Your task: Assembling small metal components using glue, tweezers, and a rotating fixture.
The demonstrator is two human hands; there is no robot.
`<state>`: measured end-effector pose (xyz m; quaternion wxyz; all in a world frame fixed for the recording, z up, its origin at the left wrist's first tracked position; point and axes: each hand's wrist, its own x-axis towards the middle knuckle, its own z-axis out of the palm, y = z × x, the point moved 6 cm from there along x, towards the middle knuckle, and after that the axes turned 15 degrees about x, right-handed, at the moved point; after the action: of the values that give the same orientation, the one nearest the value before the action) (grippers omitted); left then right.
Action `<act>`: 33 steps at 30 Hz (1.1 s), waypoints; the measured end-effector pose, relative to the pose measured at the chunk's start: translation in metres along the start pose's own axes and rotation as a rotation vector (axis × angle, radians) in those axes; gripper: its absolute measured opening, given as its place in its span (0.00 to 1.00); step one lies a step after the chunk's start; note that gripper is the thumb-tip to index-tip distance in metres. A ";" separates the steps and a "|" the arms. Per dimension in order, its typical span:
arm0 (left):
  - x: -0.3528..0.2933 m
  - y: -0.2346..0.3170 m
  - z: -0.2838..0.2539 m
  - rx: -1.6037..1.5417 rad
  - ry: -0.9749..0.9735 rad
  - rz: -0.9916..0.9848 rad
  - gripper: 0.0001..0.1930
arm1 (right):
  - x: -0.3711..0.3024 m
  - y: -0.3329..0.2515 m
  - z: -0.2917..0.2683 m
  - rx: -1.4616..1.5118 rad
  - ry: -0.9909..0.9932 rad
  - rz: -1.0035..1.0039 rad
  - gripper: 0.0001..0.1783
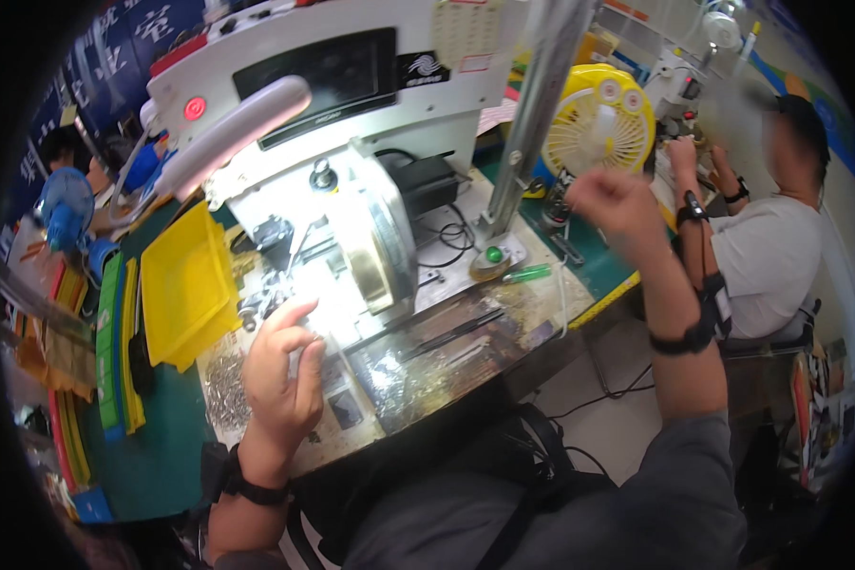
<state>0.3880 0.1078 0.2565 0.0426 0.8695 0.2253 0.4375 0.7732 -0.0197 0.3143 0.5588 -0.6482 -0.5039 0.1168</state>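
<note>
My left hand (283,385) is by the front of a brightly lit bench machine (375,242) with a rounded metal cover. Its thumb and fingers are curled together in a pinch; anything between them is too small to make out. Beside its wrist lies a heap of small metal pieces (226,391) on the worktop. Raised to the right, my right hand (613,211) is smeared by motion, its fingers seemingly bent. Behind it are a yellow fan (600,119) and a dark bottle (555,204); whether it touches the bottle I cannot tell.
A yellow bin (188,285) stands left of the machine, under a lamp (233,133). A metal post (532,123) rises on the right, near a green-capped container (493,256) and a green-handled tool (526,274). Another person (769,237) sits at the right.
</note>
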 end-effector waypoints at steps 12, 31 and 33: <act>0.002 -0.002 0.000 -0.014 -0.005 0.003 0.04 | -0.083 0.053 0.100 -0.280 -0.574 -0.146 0.13; 0.003 -0.003 0.000 -0.070 0.014 0.096 0.08 | -0.067 -0.086 0.120 0.512 -0.319 -0.233 0.12; 0.004 -0.004 0.002 -0.063 0.048 0.108 0.09 | -0.065 -0.106 0.125 0.560 -0.355 -0.397 0.12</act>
<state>0.3900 0.1129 0.2575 0.0410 0.8679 0.1653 0.4667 0.5990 -0.0088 0.3332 0.6300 -0.3300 -0.6570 0.2502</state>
